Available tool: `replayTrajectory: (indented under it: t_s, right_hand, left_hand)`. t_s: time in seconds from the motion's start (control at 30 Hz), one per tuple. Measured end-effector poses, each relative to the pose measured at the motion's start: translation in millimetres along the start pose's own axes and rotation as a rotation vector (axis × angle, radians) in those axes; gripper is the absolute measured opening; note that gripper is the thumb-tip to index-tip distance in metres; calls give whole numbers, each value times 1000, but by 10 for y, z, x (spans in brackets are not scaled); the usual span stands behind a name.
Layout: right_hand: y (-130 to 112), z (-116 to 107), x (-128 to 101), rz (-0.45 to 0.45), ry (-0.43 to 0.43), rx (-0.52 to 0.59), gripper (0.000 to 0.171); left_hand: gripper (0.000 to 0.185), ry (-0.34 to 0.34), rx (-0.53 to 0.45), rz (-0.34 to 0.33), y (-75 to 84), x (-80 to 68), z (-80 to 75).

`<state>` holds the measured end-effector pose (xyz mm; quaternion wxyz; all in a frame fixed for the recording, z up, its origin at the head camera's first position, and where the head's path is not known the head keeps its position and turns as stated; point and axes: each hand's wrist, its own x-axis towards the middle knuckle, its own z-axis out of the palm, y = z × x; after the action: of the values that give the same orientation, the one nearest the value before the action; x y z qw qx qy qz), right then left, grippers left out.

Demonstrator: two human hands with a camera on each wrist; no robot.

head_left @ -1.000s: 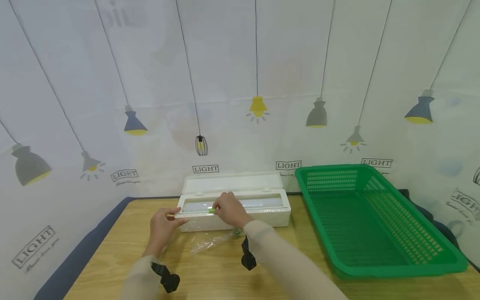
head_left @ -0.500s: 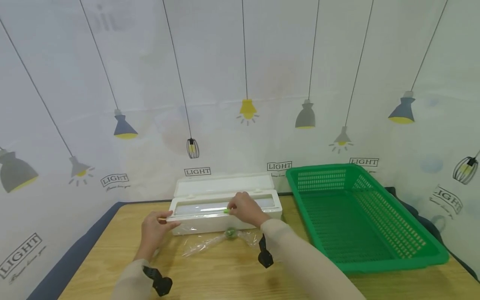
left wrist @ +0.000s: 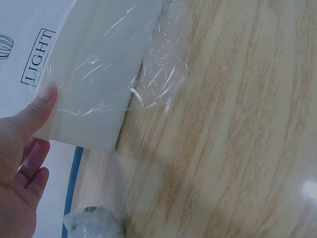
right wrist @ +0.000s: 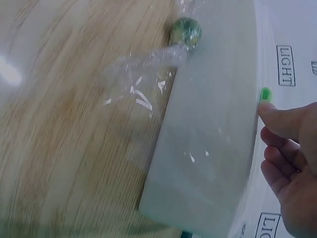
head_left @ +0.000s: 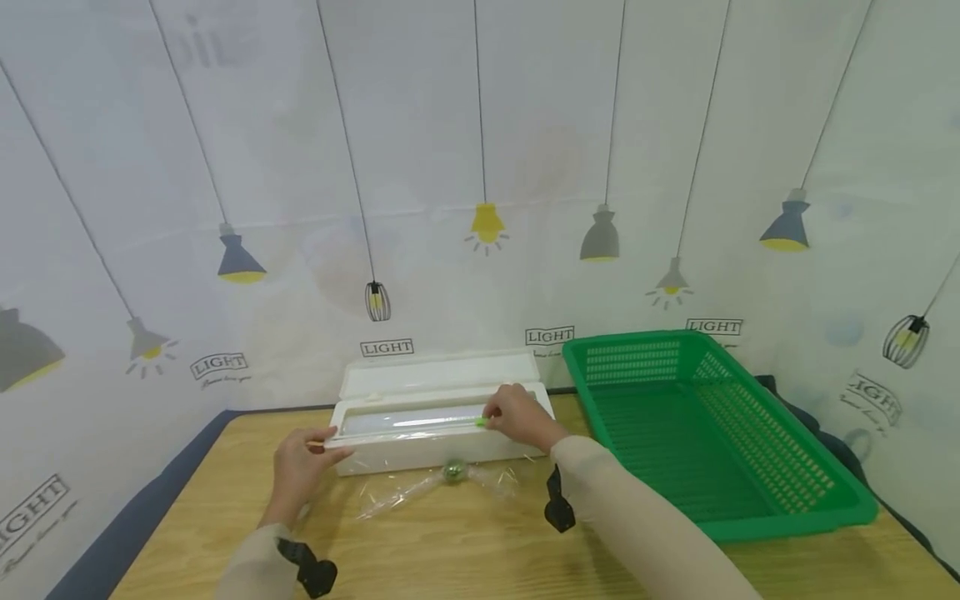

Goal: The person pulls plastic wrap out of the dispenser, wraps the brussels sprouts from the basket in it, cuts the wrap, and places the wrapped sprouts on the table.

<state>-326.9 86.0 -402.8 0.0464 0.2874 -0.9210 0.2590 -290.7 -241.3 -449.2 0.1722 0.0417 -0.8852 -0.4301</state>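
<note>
- White dispenser box (head_left: 442,429), lid open, sits mid-table; cling film (head_left: 420,487) trails near it.
- Right hand (head_left: 517,417) pinches green slider (head_left: 481,422).
- Left hand (head_left: 300,467), fingers relaxed, thumb pressing box's left end.
- Green basket (head_left: 750,508), right: contents not discernible.

We are wearing long, close-fitting beige sleeves (head_left: 630,521) reaching to both wrists, and black straps (head_left: 558,504) are hanging at each wrist; our hands are going bare.
</note>
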Motion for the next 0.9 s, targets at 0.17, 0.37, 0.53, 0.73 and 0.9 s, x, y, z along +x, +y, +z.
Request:
replayTrajectory:
  t_s: [0.17, 0.37, 0.53, 0.73, 0.9]
  right_hand:
    - [112, -36, -64, -9, 7, -12, 6]
    - [173, -87, -127, -19, -8, 13, 4]
    - [177, -120, -150, -8, -28, 15, 5]
    - [196, -189, -177, 5, -60, -34, 7]
    - [288, -315, -244, 70, -82, -77, 9]
  left_hand:
    - [44, -7, 4, -6, -17, -15, -25]
    - [44, -12, -5, 4, 3, -11, -11]
    - [43, -11, -1, -2, 6, -17, 32]
    - [43, -4, 1, 1, 20, -24, 58]
    - [44, 8, 11, 12, 2, -16, 0]
